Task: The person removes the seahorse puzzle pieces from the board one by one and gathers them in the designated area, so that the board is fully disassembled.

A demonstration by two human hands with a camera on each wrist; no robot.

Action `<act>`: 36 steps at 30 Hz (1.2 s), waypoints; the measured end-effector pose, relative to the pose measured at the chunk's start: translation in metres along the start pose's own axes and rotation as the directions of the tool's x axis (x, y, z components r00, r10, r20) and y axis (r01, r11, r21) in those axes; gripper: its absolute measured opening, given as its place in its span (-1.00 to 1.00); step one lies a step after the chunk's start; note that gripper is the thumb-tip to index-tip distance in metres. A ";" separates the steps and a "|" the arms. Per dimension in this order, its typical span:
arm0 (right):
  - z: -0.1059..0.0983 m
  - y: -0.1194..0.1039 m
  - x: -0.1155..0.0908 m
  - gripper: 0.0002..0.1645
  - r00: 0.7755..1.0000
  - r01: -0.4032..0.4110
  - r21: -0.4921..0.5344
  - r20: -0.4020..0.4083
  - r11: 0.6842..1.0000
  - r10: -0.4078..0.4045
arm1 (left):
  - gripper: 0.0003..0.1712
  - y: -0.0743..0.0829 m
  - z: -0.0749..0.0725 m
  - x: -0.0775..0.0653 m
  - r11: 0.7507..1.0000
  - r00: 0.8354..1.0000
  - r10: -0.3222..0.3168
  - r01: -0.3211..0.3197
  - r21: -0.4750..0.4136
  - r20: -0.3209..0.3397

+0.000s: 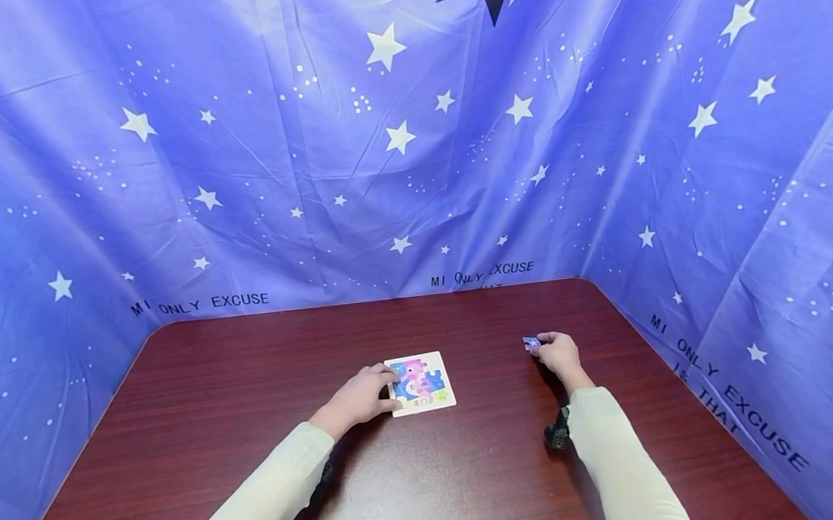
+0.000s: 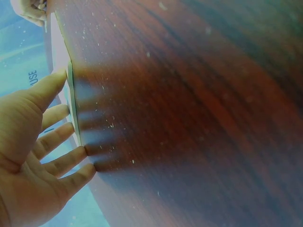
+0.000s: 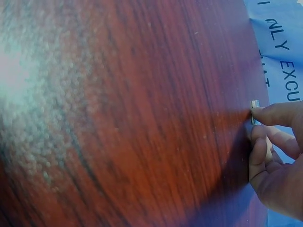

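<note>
A square jigsaw puzzle board (image 1: pixel 446 384) with a pale border lies flat on the table, partly filled with pink and blue pieces. My left hand (image 1: pixel 360 396) rests at the board's left side, thumb and fingertips touching it. In the left wrist view, those fingers are spread and nearly straight along the board's thin edge. Off to the right, my right hand (image 1: pixel 559 357) pinches a small blue puzzle piece (image 1: pixel 529 343) with a pale star-like mark. The right wrist view shows that piece (image 3: pixel 254 103) edge-on at the thumb tip, with the other fingers curled.
The dark red-brown wooden table (image 1: pixel 495 458) spreads around the board. Blue fabric (image 1: pixel 342 155) printed with white stars and lettering hangs behind the table and along its sides. Each wrist bears a black device, the right one (image 1: pixel 556 431) showing more plainly.
</note>
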State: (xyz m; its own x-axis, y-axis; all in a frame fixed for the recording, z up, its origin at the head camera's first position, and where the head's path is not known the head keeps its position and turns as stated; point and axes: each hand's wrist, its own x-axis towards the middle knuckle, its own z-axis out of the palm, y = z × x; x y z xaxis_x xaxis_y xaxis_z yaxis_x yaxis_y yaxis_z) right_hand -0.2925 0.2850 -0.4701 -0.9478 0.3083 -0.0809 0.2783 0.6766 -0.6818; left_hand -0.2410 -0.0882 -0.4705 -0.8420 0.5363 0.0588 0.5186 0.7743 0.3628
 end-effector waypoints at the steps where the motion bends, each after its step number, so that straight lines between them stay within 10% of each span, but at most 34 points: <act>1: 0.000 0.000 0.000 -0.52 1.000 0.003 0.007 0.005 1.000 -0.003 | -0.47 0.000 0.000 0.000 1.000 1.000 0.000 0.000 -0.001 -0.001; 36: 0.003 -0.009 -0.007 -0.58 0.999 0.035 0.090 -0.028 0.995 -0.033 | -0.48 0.001 -0.001 0.000 1.000 1.000 0.002 -0.002 0.003 -0.002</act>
State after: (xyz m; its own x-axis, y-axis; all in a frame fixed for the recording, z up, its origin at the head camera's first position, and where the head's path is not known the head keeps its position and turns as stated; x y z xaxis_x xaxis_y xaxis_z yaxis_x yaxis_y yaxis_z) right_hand -0.2891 0.2750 -0.4657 -0.9517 0.3046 -0.0380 0.2296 0.6241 -0.7468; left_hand -0.2406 -0.0878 -0.4694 -0.8412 0.5373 0.0613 0.5208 0.7743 0.3596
